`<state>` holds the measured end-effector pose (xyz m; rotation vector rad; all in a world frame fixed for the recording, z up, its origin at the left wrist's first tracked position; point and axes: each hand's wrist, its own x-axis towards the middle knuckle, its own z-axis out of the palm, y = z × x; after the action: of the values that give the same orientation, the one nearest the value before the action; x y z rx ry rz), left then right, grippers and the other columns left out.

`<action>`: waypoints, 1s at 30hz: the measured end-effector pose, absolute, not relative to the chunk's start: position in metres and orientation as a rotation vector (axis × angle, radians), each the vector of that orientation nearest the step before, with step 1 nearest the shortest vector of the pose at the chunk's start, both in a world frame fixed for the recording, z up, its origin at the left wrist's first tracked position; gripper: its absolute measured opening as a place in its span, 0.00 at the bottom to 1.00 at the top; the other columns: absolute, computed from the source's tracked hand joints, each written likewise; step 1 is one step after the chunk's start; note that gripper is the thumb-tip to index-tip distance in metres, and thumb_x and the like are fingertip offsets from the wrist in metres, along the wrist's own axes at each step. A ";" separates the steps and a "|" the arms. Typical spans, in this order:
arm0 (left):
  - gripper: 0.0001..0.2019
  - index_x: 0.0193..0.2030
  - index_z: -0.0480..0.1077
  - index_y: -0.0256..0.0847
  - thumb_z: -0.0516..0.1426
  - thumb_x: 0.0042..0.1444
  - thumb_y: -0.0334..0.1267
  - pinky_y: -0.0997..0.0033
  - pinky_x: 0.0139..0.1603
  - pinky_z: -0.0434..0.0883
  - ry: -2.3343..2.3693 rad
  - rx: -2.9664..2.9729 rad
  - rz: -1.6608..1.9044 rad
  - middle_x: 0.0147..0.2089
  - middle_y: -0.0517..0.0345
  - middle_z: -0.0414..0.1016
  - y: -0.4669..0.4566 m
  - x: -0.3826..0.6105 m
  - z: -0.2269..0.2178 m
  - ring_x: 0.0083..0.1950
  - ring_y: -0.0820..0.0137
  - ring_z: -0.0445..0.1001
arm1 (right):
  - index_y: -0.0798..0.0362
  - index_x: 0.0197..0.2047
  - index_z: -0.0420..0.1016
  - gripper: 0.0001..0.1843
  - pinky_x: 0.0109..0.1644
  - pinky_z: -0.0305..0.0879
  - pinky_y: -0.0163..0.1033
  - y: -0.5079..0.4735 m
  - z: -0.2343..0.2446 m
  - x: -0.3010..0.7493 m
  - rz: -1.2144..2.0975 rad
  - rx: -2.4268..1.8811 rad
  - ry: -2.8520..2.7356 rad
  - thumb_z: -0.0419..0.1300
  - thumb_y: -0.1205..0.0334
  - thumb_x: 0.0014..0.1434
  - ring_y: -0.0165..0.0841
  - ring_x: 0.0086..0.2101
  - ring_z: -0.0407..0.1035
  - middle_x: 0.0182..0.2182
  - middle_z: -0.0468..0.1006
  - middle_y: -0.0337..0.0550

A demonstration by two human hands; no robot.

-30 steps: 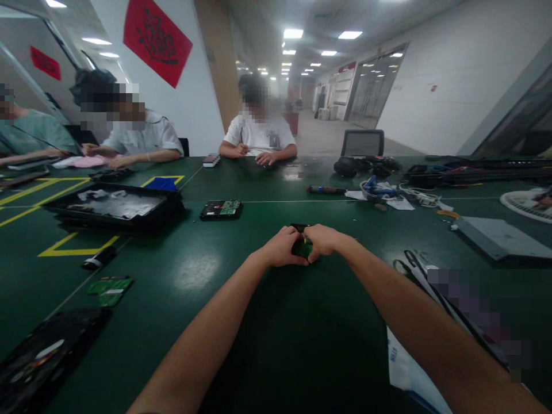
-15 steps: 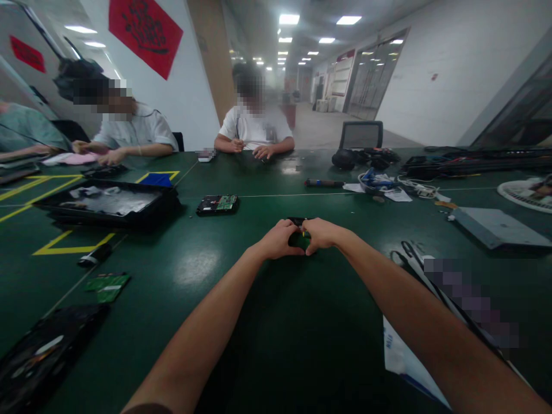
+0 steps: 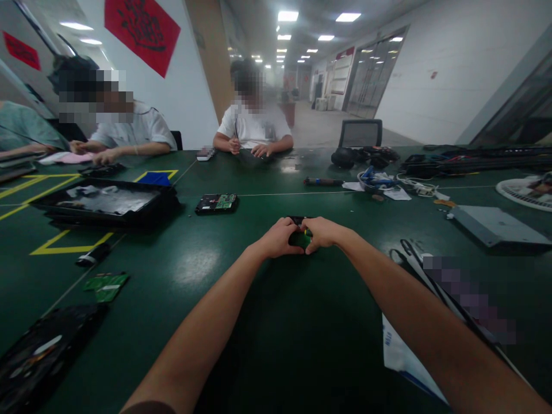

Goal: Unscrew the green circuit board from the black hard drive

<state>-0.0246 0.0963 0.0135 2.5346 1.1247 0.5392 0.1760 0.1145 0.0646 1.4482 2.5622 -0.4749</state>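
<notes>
Both of my hands meet at the middle of the table around a small black device with a green circuit board. My left hand is curled on its left side, with thumb near the front edge and fingers at the back. On the right side, my right hand is closed in the same way. A small yellow and dark piece shows by the right fingers; its kind is too small to tell. My fingers hide much of the device. A similar black device with a green board lies to the left, beyond my hands.
A black tray stands at left, with a loose green circuit board and a larger black device nearer. Rightward are a dark pen-like tool, cables and a grey metal box. Co-workers sit across the table.
The view has shifted very slightly. My hands stay around the device in almost the same pose; the yellow piece by my right fingers has moved a little.
</notes>
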 end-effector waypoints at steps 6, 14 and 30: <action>0.33 0.57 0.72 0.44 0.70 0.44 0.52 0.51 0.60 0.67 1.101 2.460 0.620 0.55 0.47 0.68 0.095 -0.027 0.009 0.58 0.51 0.66 | 0.51 0.57 0.71 0.43 0.45 0.67 0.41 0.112 0.065 0.175 -0.462 1.438 2.567 0.77 0.51 0.39 0.45 0.47 0.73 0.51 0.77 0.48; 0.32 0.56 0.71 0.43 0.70 0.45 0.53 0.51 0.61 0.67 1.109 2.406 0.649 0.57 0.47 0.67 0.094 -0.028 0.004 0.60 0.52 0.65 | 0.54 0.58 0.69 0.27 0.51 0.67 0.42 0.105 0.085 0.204 -0.531 1.727 2.782 0.63 0.52 0.59 0.42 0.46 0.72 0.46 0.78 0.50; 0.33 0.57 0.71 0.42 0.68 0.47 0.56 0.51 0.60 0.68 1.161 2.446 0.681 0.53 0.47 0.67 0.088 -0.011 0.002 0.57 0.52 0.65 | 0.54 0.70 0.50 0.31 0.64 0.62 0.55 0.067 0.071 0.215 -0.065 2.542 3.130 0.51 0.60 0.67 0.49 0.61 0.63 0.64 0.65 0.59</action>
<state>-0.0114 0.0878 0.0018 2.4463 1.1612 0.6808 0.2151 0.0673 0.0711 2.5420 3.1303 -0.0651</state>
